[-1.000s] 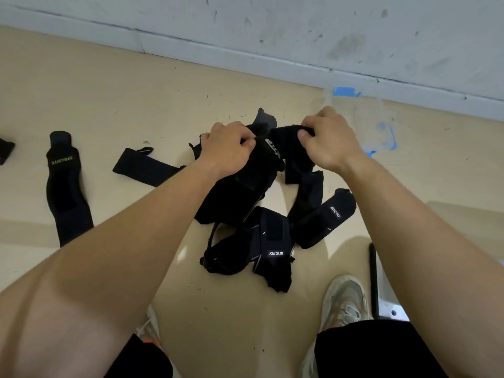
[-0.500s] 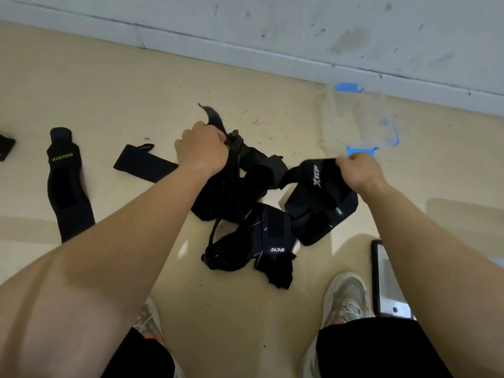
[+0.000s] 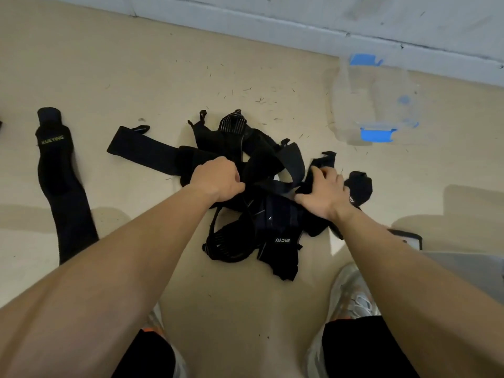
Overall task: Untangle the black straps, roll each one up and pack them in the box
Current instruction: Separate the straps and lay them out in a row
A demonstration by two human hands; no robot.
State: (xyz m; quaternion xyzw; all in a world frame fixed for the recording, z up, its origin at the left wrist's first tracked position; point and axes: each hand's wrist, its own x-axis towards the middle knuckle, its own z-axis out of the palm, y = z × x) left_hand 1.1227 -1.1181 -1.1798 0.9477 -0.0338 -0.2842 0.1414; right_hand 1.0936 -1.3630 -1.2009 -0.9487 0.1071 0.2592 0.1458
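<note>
My left grip (image 3: 216,178) was closed in a fist on a band of the tangle of black straps (image 3: 272,236), which lay on the floor (image 3: 136,64) at the middle of the frame. My right grip (image 3: 324,195), just to its right, had its fingers curled over another strap end of the same heap. The clear box (image 3: 376,105) with blue clips stood at upper right, near the wall and apart from the heap. Every strap lay outside it. One loose strap (image 3: 62,181) lay flat at left.
</note>
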